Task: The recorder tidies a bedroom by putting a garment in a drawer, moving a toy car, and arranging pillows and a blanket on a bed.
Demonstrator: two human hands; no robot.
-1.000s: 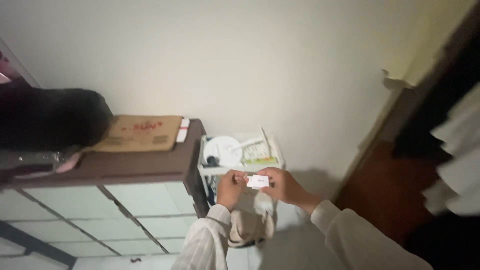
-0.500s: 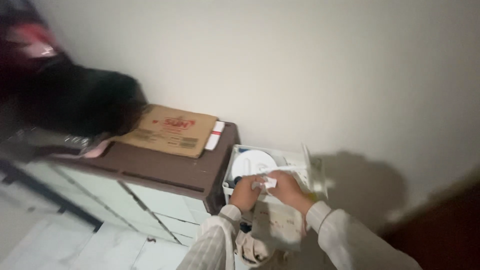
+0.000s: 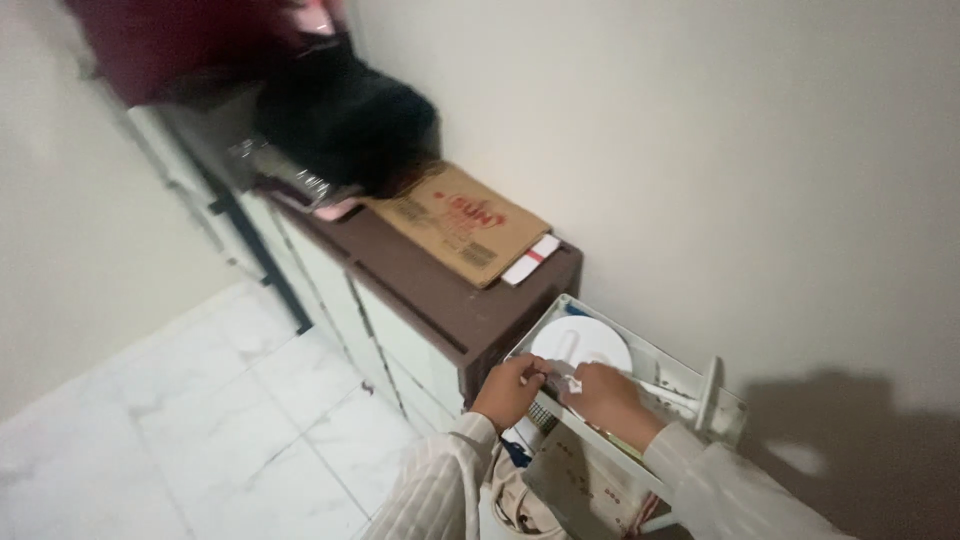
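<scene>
Head view: 2 hands, both at the near rim of 1 white open tray (image 3: 668, 357). Left hand (image 3: 507, 390) & right hand (image 3: 603, 396) meet at a small white card (image 3: 570, 383), fingers of both pinched together on it, just at 6 o'clock of 1 round white disc (image 3: 581, 343) lying in the tray. At 10 o'clock, 1 brown cabinet (image 3: 440, 305) w/ 1 flat cardboard box (image 3: 458, 220) on top; 1 dark bundle (image 3: 345, 120) past that. White tiled floor (image 3: 190, 420) at 8 o'clock.

A home: tiled floor (image 3: 200, 420), brown cabinet (image 3: 440, 300), cardboard box (image 3: 460, 220), plain wall (image 3: 720, 150).
</scene>
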